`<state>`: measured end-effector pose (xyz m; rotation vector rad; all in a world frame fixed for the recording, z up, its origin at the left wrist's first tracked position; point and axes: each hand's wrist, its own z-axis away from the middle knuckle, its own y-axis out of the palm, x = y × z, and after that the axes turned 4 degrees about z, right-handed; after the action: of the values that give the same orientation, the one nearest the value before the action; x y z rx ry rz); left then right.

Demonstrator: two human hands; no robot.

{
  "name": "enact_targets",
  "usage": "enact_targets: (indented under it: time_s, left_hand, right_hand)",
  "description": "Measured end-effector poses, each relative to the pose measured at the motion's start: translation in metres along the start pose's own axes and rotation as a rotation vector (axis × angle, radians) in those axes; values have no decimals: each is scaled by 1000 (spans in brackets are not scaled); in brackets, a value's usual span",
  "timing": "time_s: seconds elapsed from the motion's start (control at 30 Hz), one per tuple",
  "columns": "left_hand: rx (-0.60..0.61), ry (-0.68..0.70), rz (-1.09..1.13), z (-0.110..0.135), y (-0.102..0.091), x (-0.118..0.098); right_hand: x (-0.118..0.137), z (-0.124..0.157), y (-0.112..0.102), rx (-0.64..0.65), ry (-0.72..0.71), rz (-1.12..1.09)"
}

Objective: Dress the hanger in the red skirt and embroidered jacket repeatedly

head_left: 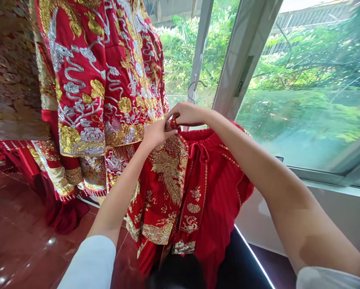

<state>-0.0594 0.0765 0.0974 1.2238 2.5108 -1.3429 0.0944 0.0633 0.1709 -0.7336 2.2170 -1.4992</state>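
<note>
A red jacket with gold embroidery (pixel 164 176) hangs in front of me beside a red pleated skirt (pixel 219 192) with a tied drawstring at its waist. My left hand (pixel 156 134) is closed on the upper edge of the embroidered jacket, at its collar. Right beside it, my right hand (pixel 187 114) pinches the same collar from above, its fingertips bent down and partly hidden. The two hands nearly touch. A metal hanger hook (pixel 192 91) rises just behind my right hand.
At the left hangs a larger red jacket (pixel 116 72) with silver and gold embroidery, close to my left hand. More embroidered garments (pixel 13 80) hang farther left. A framed window (pixel 312 88) fills the right side. Below are red floor tiles (pixel 14 233).
</note>
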Motion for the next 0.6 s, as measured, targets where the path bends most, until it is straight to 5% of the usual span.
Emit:
enact_targets:
  time_s: [0.07,0.2,0.33,0.47,0.6]
  left_hand:
    - [0,62,-30,2,2,4]
    - [88,74,-1,4,-3,5]
    - [147,74,141,-3,-6,7]
    - [338,26,409,-20,-10,5]
    - [560,-53,490,-39,-16,-2]
  right_hand:
    - [3,10,-21,-40,-34,-39]
    - [8,53,-34,-450,17,-61]
    - [-5,96,16,-364,90,65]
    - [-24,103,73,-465,190,240]
    - [-21,86,82,-426,491,320]
